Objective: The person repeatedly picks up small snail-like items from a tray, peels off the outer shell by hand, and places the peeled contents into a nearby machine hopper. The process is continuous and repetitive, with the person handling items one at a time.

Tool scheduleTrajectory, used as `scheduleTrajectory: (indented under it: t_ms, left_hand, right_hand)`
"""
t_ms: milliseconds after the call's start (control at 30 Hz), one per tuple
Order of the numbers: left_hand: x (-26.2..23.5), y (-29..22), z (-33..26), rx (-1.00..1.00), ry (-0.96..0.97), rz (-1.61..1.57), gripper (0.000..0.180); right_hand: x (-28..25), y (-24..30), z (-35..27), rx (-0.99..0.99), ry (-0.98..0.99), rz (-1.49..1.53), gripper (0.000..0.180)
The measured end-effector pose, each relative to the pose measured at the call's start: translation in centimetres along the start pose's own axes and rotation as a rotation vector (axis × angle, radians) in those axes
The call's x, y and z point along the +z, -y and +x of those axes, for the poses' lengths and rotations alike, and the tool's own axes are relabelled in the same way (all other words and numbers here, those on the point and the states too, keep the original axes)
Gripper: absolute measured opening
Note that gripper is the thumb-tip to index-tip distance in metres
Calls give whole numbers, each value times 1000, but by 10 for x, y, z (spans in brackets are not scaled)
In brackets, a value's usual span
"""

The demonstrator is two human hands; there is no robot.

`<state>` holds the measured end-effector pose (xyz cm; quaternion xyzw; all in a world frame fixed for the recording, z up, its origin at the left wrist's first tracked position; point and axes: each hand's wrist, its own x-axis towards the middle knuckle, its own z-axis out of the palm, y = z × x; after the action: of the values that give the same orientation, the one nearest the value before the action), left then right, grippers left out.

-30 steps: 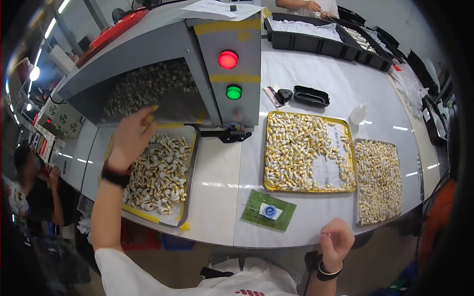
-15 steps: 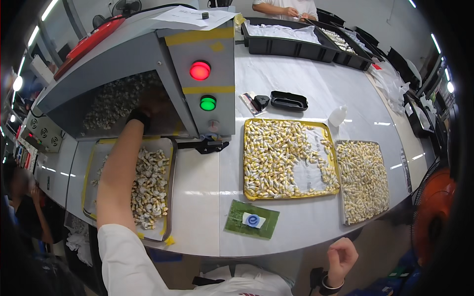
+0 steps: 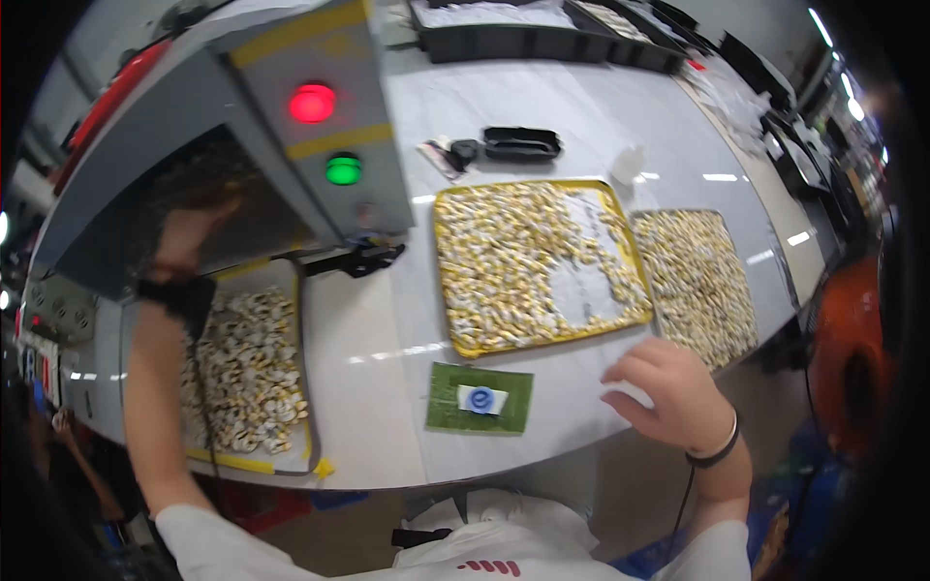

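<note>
A: By what is the most space taken?
B: By the white table [image 3: 354, 397]; at its left edge a grey machine [image 3: 276, 179] is placed.
A: And the trays?
B: The yellow-rimmed tray [image 3: 470, 351] is set near the table's middle, mostly covered by small yellow-and-white pieces [image 3: 504, 261]; toward its near right corner, bare liner is seen. Along its right edge a fuller tray [image 3: 738, 281] is laid. At the table's front left edge, before the machine, more pieces are heaped in the left tray [image 3: 307, 378].
A: How are the hands held?
B: The left hand [image 3: 194, 232] is stretched to the machine's dark opening, but it is blurred – whether something is gripped cannot be told. The right hand [image 3: 670, 395] is held over the table's front edge, near the yellow-rimmed tray's near right corner, fingers bent, thumb parted from them.
A: The smaller things?
B: Before that tray's near edge a green mat [image 3: 450, 418] is laid – on it, a blue coil [image 3: 480, 398] is seen.
</note>
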<state>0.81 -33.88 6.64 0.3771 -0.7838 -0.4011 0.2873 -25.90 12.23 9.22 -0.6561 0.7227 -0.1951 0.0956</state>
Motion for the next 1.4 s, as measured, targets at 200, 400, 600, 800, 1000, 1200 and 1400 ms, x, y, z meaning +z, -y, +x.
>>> scheduleTrajectory:
  t_ms: [200, 400, 600, 800, 1000, 1200, 1400]
  left_hand:
    - [25, -100, -166, 26, 236, -221, 23]
    - [76, -105, -250, 11, 1111, -910, 31]
    - [137, -91, -277, -32, 782, -1316, 34]
    - [132, -69, -295, -463, 499, -1370, 40]
    - [139, -38, -286, -493, 204, -1345, 53]
    - [141, -41, -279, -488, 165, -1364, 51]
    - [137, -35, -282, -508, 263, -1491, 47]
  right_hand:
    - [-8, -65, 28, 116, -7, -76, 15]
    - [10, -82, 68, 146, 14, -269, 18]
    - [-11, -126, 90, 241, -382, -68, 38]
    - [-22, -182, 110, 695, -534, 358, 74]
    - [-20, -221, 139, 725, -246, 444, 56]
    - [-24, -188, 147, 474, -474, 413, 29]
    - [4, -59, 88, 104, -192, 644, 29]
